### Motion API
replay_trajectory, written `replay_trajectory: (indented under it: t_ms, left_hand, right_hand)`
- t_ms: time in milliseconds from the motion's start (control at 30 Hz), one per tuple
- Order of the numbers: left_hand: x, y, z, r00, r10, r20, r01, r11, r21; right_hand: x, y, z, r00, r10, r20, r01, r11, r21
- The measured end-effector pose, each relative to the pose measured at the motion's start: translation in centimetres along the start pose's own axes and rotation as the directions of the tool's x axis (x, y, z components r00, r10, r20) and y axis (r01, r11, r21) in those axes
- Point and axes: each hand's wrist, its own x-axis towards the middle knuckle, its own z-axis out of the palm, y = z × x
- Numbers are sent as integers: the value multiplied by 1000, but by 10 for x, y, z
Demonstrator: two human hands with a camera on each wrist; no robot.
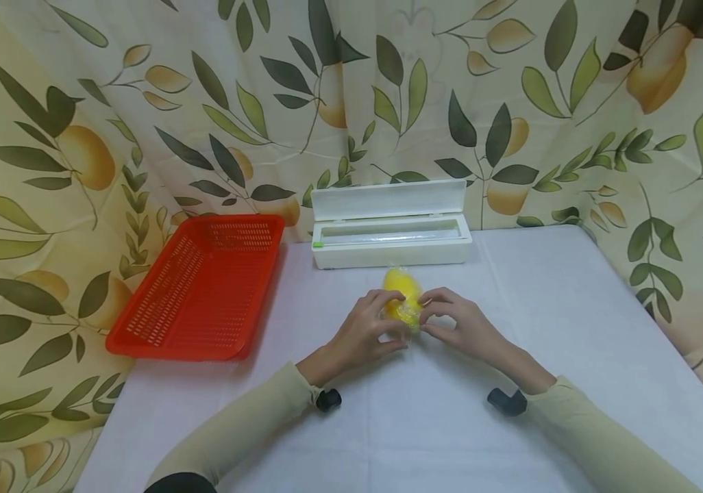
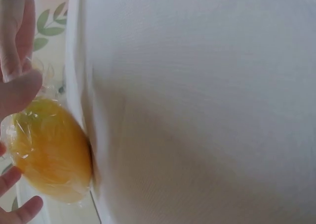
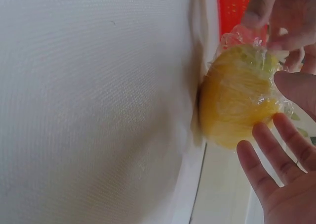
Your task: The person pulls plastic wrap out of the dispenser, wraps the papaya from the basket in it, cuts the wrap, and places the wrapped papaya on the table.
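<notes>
A yellow oval fruit point(image 1: 398, 279), greenish at its near end, lies on the white tabletop with clear cling film point(image 3: 237, 78) wrapped loosely round it. From the left, my left hand point(image 1: 366, 331) curves its thumb and fingers about the near end and pinches the film. Opposite it, my right hand point(image 1: 465, 327) holds the film between thumb and index finger, its other fingers spread beside the fruit in the right wrist view. Behind the fruit stands a white film dispenser box point(image 1: 391, 257), lid up, with a clear roll point(image 1: 391, 236) inside.
At the left of the table sits a red plastic basket point(image 1: 206, 294) with slotted sides. A curtain point(image 1: 413, 89) printed with leaves and fruit hangs behind the white-covered table point(image 1: 573, 308).
</notes>
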Motion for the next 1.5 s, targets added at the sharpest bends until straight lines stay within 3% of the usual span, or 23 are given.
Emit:
replay_trajectory:
  t_ms: [233, 400, 567, 733, 1000, 1233, 1367, 1500]
  left_hand:
    - [-4, -1, -2, 1000, -7, -8, 6, 999, -32]
    - [-6, -2, 0, 999, 37, 11, -37, 999, 21]
    - [-4, -3, 1, 999, 46, -15, -45, 996, 77]
    - [-4, -4, -2, 999, -29, -34, 27, 998, -60]
    - [5, -7, -8, 981, -183, -57, 157, 939, -305]
    - [13, -11, -6, 965, -259, -49, 226, 906, -358]
    - [18, -10, -6, 949, -315, -2, 289, 873, -392]
    - [22, -11, -7, 944, -327, 40, 318, 870, -376]
  right_hand:
    - [-2, -1, -1, 1000, 17, 4, -17, 1000, 9]
    - [-2, -1, -2, 999, 31, -13, -31, 1000, 3]
    - [-4, -2, -1, 999, 40, -25, -40, 999, 11]
    - [-5, 0, -1, 999, 36, -31, -35, 999, 35]
    - [-3, 2, -1, 995, 73, -69, -68, 995, 79]
    - [6, 2, -1, 991, 112, -79, -99, 983, 152]
    - [12, 2, -2, 982, 183, -39, -173, 969, 178]
    - [18, 4, -3, 968, 250, 20, -249, 950, 191]
